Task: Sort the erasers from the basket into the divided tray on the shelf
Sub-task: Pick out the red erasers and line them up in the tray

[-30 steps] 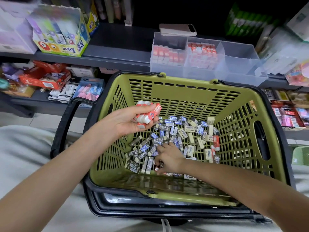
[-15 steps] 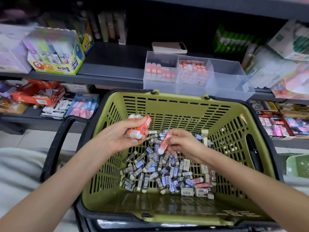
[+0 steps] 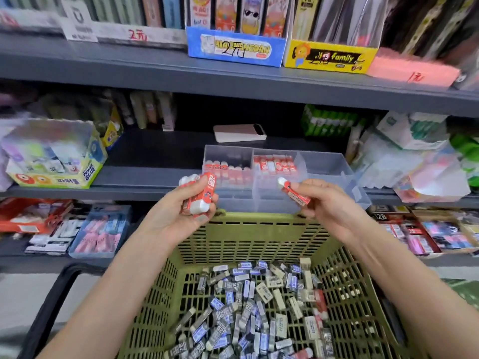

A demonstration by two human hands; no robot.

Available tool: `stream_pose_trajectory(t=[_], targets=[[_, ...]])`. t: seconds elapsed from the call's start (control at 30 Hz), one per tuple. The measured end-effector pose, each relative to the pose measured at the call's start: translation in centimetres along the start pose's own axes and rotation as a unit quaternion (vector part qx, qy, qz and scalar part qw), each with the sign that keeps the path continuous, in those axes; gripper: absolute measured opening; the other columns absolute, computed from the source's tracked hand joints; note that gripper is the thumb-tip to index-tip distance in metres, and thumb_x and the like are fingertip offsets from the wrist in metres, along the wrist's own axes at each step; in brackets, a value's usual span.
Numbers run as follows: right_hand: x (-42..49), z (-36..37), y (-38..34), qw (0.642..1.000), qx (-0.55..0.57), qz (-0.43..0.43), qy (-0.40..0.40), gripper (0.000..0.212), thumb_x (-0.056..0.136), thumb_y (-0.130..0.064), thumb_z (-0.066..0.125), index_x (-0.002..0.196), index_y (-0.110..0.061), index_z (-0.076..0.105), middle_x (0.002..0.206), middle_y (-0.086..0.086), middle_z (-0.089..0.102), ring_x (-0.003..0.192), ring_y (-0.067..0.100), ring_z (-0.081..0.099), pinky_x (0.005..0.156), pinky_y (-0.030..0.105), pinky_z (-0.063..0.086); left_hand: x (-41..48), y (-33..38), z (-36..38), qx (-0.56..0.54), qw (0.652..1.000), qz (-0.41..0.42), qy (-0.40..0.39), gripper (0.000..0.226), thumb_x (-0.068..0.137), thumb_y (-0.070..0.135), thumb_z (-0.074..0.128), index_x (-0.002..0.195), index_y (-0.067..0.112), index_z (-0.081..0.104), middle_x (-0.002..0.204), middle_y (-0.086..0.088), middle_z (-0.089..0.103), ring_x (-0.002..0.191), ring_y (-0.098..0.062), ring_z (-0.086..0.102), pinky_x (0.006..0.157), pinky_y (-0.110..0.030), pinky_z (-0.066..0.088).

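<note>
Two hands grip red erasers: left hand (image 3: 178,216) several (image 3: 199,195), right hand (image 3: 326,203) one (image 3: 295,194).

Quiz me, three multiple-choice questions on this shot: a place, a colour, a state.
1. The divided tray stands: A on the shelf behind the basket; B in the basket; C on the floor.
2. The eraser in the right hand has a sleeve that is: A blue; B green; C red.
3. The left hand: A is empty; B grips a bunch of erasers; C holds the basket rim.
A: it sits on the grey shelf. C: red sleeve, white tip. B: fingers curl round several.
</note>
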State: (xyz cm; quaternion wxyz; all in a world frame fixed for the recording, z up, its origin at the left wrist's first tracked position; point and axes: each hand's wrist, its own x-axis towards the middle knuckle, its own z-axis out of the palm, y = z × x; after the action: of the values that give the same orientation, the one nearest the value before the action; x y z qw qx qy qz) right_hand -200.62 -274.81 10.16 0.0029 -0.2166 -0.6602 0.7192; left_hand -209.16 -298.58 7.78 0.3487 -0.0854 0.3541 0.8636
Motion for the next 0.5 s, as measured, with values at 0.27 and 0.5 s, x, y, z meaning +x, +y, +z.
stream_pose_trajectory(t=[0.27,0.5], targets=[[7.2,6.1,-3.5,0.994,-0.110,-0.017,0.016,0.008,0.082,0.002,0.060,0.080,-0.005,0.063,0.063,0.007,0.051,0.051,0.013,0.047,0.041,0.018,0.044,4.5,2.4,-0.7,0.019,0.989,0.131,0.072,0.023,0.061,0.018,0.074,0.079,0.016,0.059,0.069,-0.003,0.064,0.057,-0.014,0.064,0.048,-0.022,0.050],[11.8,8.5,-4.3,0.969,-0.239,-0.052,0.022,0.029,0.079,0.002,0.056,0.068,-0.024,0.061,0.062,-0.001,0.056,0.058,0.020,0.051,0.062,0.035,0.055,5.0,1.7,-2.1,0.003,0.992,0.108,0.065,0.002,0.061,0.020,0.075,0.062,0.019,0.075,0.067,-0.001,0.067,0.059,-0.011,0.065,0.052,-0.021,0.052]])
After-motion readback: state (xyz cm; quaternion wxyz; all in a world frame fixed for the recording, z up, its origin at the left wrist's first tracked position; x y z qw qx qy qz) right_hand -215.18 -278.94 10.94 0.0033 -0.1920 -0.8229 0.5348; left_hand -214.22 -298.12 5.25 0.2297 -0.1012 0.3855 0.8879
